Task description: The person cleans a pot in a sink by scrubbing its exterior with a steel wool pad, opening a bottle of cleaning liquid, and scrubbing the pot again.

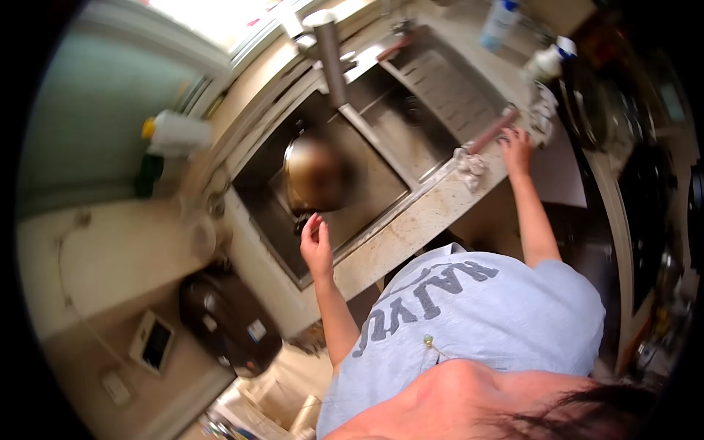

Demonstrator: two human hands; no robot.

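Note:
A round metal pot [320, 176] stands in the left sink basin, its inside smeared by blur. My left hand [317, 251] is at the pot's near side, thumb and fingers drawn together at the small dark handle [301, 223]. On the right, my right hand [518, 150] lies at the counter edge with its fingers spread. Its fingertips are right by the end of a pinkish bar [493, 132] along the draining tray [451, 92]. A crumpled pale cloth [470, 167] lies beside that bar, left of my right hand, and another cloth [543, 110] is beyond it.
The faucet [330, 59] reaches over the sink divider. Bottles [500, 23] stand at the back right, with a white bottle [548, 60] near them. Left of the sink are a yellow-capped jug [180, 133] and a dark brown appliance [229, 320].

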